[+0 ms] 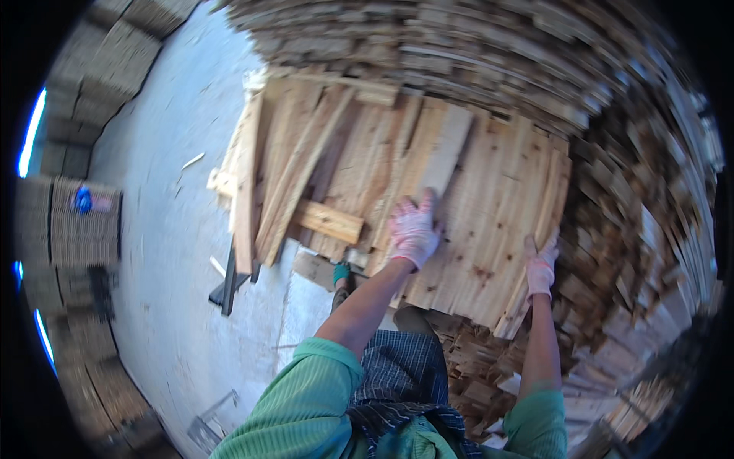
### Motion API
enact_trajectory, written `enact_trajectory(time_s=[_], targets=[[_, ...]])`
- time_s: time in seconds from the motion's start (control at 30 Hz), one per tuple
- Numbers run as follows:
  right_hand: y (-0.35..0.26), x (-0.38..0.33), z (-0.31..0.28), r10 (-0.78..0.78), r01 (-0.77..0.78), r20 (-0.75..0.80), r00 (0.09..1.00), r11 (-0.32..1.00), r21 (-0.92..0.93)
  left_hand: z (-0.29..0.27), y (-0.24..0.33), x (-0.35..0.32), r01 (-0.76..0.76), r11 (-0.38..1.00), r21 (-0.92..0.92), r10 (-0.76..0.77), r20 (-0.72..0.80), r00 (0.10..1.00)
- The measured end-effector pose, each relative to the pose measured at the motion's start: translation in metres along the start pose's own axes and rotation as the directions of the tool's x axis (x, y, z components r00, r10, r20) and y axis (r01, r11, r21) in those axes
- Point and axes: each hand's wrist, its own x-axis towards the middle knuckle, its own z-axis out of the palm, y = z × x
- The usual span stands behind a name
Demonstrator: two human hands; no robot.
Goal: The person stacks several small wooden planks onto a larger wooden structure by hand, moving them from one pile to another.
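Observation:
A layer of wooden planks [489, 222] lies side by side in front of me, with small knots in the pale wood. My left hand [414, 231], in a pinkish-white glove, is closed at the near end of a paler plank [449, 145] that reaches away over the layer. At the right edge, my gloved right hand [541, 266] grips an outer plank [518, 306], its thumb on the near side. The undersides of both hands are hidden. Several loose planks [294, 183] lie slanted on the left part of the pile, beside a short wood block [330, 220].
Tall stacks of wooden slats [489, 46] stand at the far side. Loose wood pieces [612, 252] heap up on the right. Pale floor [176, 252] stretches along the left, with stacked bundles [84, 229] beyond it. A teal-gloved hand [341, 273] shows near the pile's near edge.

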Motion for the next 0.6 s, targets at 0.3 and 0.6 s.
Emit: enact_trajectory(time_s=[0.3, 0.6], targets=[[-0.034, -0.009, -0.015, 0.105, -0.102, 0.031, 0.994, 0.992, -0.073, -0.101, -0.056, 0.012, 0.140, 0.910, -0.390, -0.031, 0.273, 0.962], [-0.316, -0.165, 0.036, -0.182, -0.197, 0.421, 0.889, 0.676, 0.710, -0.214, -0.320, 0.088, 0.175, 0.984, -0.024, -0.176, -0.135, 0.975]])
